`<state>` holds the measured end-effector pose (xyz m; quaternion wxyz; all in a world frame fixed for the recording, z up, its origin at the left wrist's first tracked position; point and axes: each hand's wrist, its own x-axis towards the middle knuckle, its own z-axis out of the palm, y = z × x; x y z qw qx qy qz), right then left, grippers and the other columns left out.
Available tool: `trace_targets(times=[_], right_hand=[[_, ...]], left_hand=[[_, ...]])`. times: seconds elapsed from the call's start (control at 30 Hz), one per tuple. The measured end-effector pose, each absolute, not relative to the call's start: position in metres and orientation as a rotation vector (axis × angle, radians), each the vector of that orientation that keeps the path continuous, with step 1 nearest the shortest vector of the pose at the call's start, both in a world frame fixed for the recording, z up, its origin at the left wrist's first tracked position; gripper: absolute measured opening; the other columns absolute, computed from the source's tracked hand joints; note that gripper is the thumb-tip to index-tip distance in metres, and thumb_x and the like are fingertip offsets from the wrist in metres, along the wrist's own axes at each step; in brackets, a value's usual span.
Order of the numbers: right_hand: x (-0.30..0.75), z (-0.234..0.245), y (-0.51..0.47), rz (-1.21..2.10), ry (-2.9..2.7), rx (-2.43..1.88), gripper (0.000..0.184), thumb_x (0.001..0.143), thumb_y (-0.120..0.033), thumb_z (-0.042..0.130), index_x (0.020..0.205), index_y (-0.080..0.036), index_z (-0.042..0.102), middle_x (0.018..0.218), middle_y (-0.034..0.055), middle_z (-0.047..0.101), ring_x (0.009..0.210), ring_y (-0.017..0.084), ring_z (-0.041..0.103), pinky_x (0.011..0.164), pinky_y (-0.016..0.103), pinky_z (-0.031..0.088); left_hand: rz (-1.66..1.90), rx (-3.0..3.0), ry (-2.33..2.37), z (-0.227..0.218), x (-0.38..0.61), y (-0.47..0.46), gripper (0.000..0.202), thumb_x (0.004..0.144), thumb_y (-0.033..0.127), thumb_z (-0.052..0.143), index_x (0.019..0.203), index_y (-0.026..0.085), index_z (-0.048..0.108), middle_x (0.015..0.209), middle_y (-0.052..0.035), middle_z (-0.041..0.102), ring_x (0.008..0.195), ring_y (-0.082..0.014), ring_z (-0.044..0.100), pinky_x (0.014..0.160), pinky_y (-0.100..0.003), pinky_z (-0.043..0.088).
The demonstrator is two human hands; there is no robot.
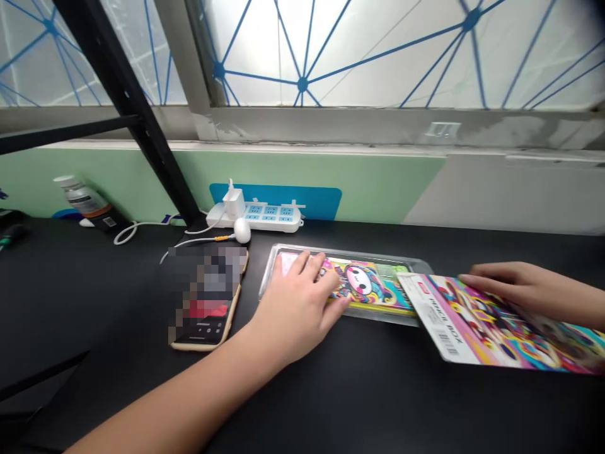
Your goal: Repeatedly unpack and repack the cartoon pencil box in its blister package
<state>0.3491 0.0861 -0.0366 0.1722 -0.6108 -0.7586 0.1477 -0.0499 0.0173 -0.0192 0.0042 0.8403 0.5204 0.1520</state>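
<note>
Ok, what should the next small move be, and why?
I'd probably ease the printed card in the right hand off to the right: in this view its left end overlaps the clear tray, while the left hand rests on the colourful box in that tray, which should keep it steady.

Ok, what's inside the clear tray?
The tray holds a cartoon-print box. The left hand hides much of the box's left part, the card covers the tray's near right corner, and anything beneath the box can't be seen.
</note>
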Motion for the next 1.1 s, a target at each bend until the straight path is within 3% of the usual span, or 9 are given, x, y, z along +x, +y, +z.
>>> trace_targets(times=[0.03, 0.13, 0.2, 0.33, 0.43, 0.83, 1.1], right_hand=[[0.34, -0.022, 0.099, 0.722, -2.306, -1.738, 0.04, 0.092, -0.057, 0.059, 0.083, -0.023, 0.078, 0.079, 0.0089, 0.076, 0.07, 0.022, 0.07, 0.063, 0.035, 0.051], [0.315, 0.001, 0.111, 0.625, -2.264, -1.64, 0.038, 0.095, -0.056, 0.055, 0.099, -0.025, 0.076, 0.105, 0.0112, 0.077, 0.094, 0.027, 0.071, 0.081, 0.036, 0.053], [0.3, -0.001, 0.102, 0.581, -2.243, -1.617, 0.037, 0.095, -0.056, 0.054, 0.104, -0.025, 0.073, 0.11, 0.0099, 0.076, 0.097, 0.027, 0.071, 0.082, 0.036, 0.053], [0.288, -0.013, 0.086, 0.75, -2.247, -1.647, 0.035, 0.09, -0.059, 0.061, 0.096, -0.027, 0.073, 0.096, 0.0034, 0.078, 0.083, 0.024, 0.071, 0.068, 0.032, 0.053], [0.299, -0.013, 0.09, 0.849, -2.192, -1.69, 0.038, 0.089, -0.061, 0.06, 0.089, -0.026, 0.074, 0.087, 0.0024, 0.077, 0.079, 0.023, 0.069, 0.066, 0.032, 0.051], [0.333, -0.008, 0.096, 0.796, -2.107, -1.777, 0.047, 0.084, -0.07, 0.062, 0.085, -0.024, 0.074, 0.08, 0.0039, 0.075, 0.072, 0.022, 0.066, 0.06, 0.032, 0.047], [0.328, -0.003, 0.09, 0.677, -2.037, -1.824, 0.044, 0.083, -0.068, 0.065, 0.084, -0.025, 0.074, 0.081, 0.0037, 0.076, 0.074, 0.023, 0.068, 0.062, 0.033, 0.047]], left_hand=[[0.471, 2.634, 1.63, -0.019, -0.05, 0.018, 0.036, 0.106, 0.046, 0.04, 0.121, 0.023, 0.063, 0.153, -0.0127, 0.052, 0.144, -0.036, 0.042, 0.111, -0.066, 0.037], [0.446, 2.646, 1.641, -0.017, -0.049, 0.018, 0.041, 0.106, 0.045, 0.041, 0.137, 0.025, 0.057, 0.153, -0.0111, 0.053, 0.142, -0.0349, 0.044, 0.111, -0.064, 0.037], [0.407, 2.667, 1.65, -0.017, -0.049, 0.017, 0.045, 0.106, 0.044, 0.04, 0.145, 0.027, 0.052, 0.153, -0.0103, 0.053, 0.141, -0.0346, 0.044, 0.111, -0.064, 0.036], [0.343, 2.713, 1.63, -0.019, -0.052, 0.016, 0.046, 0.106, 0.043, 0.039, 0.15, 0.032, 0.049, 0.155, -0.0086, 0.05, 0.142, -0.0343, 0.043, 0.112, -0.063, 0.035], [0.359, 2.736, 1.59, -0.02, -0.056, 0.016, 0.045, 0.106, 0.044, 0.039, 0.149, 0.036, 0.05, 0.155, -0.0066, 0.05, 0.142, -0.0335, 0.044, 0.112, -0.063, 0.035], [0.378, 2.792, 1.52, -0.02, -0.061, 0.017, 0.046, 0.105, 0.045, 0.041, 0.149, 0.038, 0.05, 0.156, -0.006, 0.05, 0.14, -0.0327, 0.047, 0.112, -0.058, 0.038], [0.352, 2.804, 1.526, -0.024, -0.062, 0.018, 0.048, 0.106, 0.047, 0.039, 0.153, 0.04, 0.044, 0.157, -0.0053, 0.049, 0.14, -0.0333, 0.046, 0.114, -0.061, 0.035]])
